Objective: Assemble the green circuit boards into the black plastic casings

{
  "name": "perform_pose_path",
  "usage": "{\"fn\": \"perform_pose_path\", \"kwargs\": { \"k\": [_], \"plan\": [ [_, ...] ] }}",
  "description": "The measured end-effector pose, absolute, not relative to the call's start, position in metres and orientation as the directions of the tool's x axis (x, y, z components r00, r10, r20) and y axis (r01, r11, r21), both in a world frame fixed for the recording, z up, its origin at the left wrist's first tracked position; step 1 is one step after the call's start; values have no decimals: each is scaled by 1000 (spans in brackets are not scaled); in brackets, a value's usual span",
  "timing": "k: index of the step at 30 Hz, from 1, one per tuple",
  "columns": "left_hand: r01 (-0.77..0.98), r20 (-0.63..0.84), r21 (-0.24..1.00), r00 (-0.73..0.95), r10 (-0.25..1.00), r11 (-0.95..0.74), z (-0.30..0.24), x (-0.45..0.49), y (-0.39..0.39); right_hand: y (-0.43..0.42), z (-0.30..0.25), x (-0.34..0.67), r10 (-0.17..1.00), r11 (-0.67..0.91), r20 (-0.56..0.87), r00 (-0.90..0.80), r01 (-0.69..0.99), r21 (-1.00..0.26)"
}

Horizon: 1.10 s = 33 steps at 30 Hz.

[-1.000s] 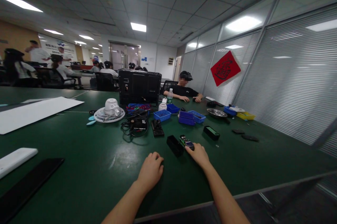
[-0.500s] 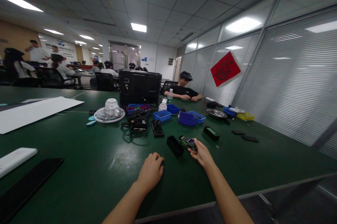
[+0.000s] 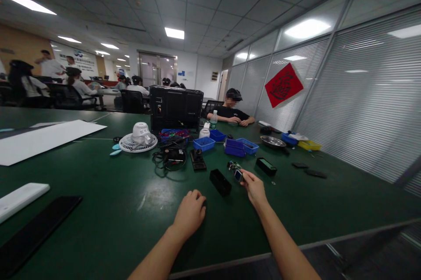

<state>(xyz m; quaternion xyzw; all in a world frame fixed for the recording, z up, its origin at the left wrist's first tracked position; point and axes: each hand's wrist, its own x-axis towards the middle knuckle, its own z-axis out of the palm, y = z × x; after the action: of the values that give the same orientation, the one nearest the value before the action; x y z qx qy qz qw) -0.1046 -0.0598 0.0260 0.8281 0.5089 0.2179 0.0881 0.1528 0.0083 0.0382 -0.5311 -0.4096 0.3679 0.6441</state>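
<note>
My right hand (image 3: pixel 254 188) is closed on a small green circuit board with a little screen (image 3: pixel 236 171), lifted slightly off the green table (image 3: pixel 108 201). A black rectangular box (image 3: pixel 220 182) lies just left of that hand. My left hand (image 3: pixel 191 212) rests palm down on the table with its fingers curled loosely, holding nothing that I can see. A second black box with a green top (image 3: pixel 266 166) lies to the right of the board.
Farther back sit a white fan (image 3: pixel 137 138), a tangle of black cable (image 3: pixel 171 157), blue bins (image 3: pixel 241 146), a metal dish (image 3: pixel 272 141) and a black case (image 3: pixel 176 108). A person sits across the table (image 3: pixel 232 111). A white sheet (image 3: pixel 42 137) and flat devices (image 3: pixel 23 196) lie left.
My right hand has picked the circuit board up off the table and turned it upward. The left hand has stayed put.
</note>
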Motion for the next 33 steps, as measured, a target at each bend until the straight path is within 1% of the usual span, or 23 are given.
{"fn": "perform_pose_path", "kwargs": {
  "k": [1, 3, 6, 8, 11, 13, 15, 18, 20, 25, 30, 33],
  "plan": [
    [806, 269, 367, 386, 883, -464, 26, -104, -60, 7, 41, 150, 900, 222, 235, 366, 79, -972],
    [809, 263, 366, 385, 884, -461, 27, -104, -60, 5, 45, 143, 878, 342, 418, 236, 304, -889],
    [812, 255, 360, 389, 886, -460, 29, -104, -60, 0, 48, 130, 806, 504, 592, -9, 536, -678],
    [813, 251, 353, 394, 884, -462, 29, -104, -61, -5, 48, 122, 745, 577, 647, -160, 641, -506],
    [812, 250, 347, 401, 881, -468, 30, -104, -61, -10, 46, 115, 671, 625, 665, -328, 732, -270],
    [813, 246, 345, 403, 881, -468, 30, -104, -61, -13, 45, 114, 647, 622, 662, -379, 764, -171],
    [816, 233, 345, 404, 885, -463, 31, -103, -61, -15, 45, 112, 638, 610, 652, -409, 786, -103],
    [825, 206, 348, 395, 895, -445, 33, -103, -62, -18, 47, 110, 629, 593, 646, -433, 804, -39],
    [826, 207, 347, 395, 895, -445, 34, -103, -63, -21, 48, 109, 622, 586, 653, -432, 810, -22],
    [824, 240, 334, 396, 887, -458, 32, -103, -62, -26, 49, 108, 630, 571, 652, -422, 820, -22],
    [822, 229, 339, 400, 888, -458, 32, -103, -62, -24, 45, 108, 653, 551, 640, -404, 834, -35],
    [820, 232, 346, 396, 889, -456, 32, -103, -63, -22, 43, 108, 680, 535, 609, -409, 844, -31]
  ]
}}
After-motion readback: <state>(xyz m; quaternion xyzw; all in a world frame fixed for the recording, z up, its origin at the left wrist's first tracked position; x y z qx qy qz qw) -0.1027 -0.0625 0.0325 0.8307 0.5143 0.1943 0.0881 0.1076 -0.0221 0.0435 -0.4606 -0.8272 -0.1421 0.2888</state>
